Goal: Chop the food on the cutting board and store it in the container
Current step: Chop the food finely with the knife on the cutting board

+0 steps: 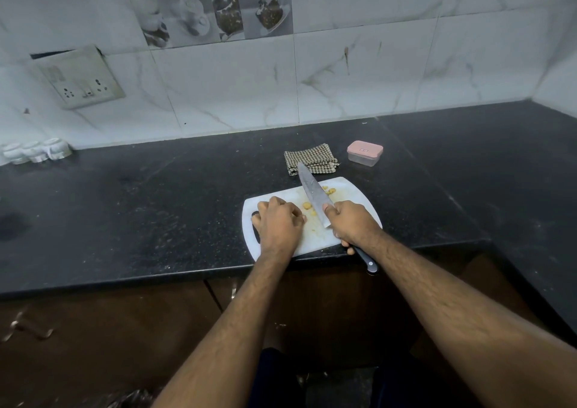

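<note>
While right hand (pixel 351 221) is gripping knife (pixel 315 196) by the handle, left hand (pixel 279 225) is curling on small, probably soft, slippery food (pixel 307 205) on board (pixel 349 193); container (pixel 364 153) is waiting lidded.

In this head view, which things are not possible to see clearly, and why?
1. What the left hand holds: its curled fingers and back hide it.
2. What the yellow food pieces are: too small.
3. Inside of the container: the pink lid covers it, and the walls are too small to see through.
4. Middle of the knife handle: the right hand wraps it.
5. The cutting board under both hands.
</note>
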Demonstrator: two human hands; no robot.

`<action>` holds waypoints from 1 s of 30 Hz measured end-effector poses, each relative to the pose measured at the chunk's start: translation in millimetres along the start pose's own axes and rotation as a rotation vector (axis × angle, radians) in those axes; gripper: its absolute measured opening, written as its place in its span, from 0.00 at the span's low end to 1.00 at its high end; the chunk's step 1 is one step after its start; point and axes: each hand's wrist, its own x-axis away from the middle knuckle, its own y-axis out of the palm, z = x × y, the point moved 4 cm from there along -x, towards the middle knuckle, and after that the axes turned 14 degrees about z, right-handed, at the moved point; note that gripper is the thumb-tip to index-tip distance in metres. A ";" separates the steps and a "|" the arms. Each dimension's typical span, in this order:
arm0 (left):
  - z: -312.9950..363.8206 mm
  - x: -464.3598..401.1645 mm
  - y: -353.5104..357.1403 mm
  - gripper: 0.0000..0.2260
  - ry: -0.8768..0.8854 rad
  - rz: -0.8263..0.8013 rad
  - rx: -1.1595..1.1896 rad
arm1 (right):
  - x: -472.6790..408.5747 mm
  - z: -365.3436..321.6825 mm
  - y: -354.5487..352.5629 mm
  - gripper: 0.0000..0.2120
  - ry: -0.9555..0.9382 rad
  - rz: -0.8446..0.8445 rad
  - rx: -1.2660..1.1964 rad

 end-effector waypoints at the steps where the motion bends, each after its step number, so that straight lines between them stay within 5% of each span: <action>1: -0.8 1.3 -0.7 0.08 0.010 0.007 -0.018 | 0.0 -0.1 0.2 0.19 0.001 0.000 0.002; 7: -4.2 13.9 0.7 0.11 0.065 0.014 0.019 | 1.8 -3.0 0.7 0.20 -0.050 0.014 0.079; 19: -13.2 8.4 3.2 0.05 -0.102 0.065 0.110 | 10.8 -26.2 0.9 0.21 -0.336 -0.021 0.411; 30: -14.2 7.5 0.2 0.06 -0.140 0.070 0.163 | 15.7 -38.9 5.6 0.16 -0.366 -0.020 0.589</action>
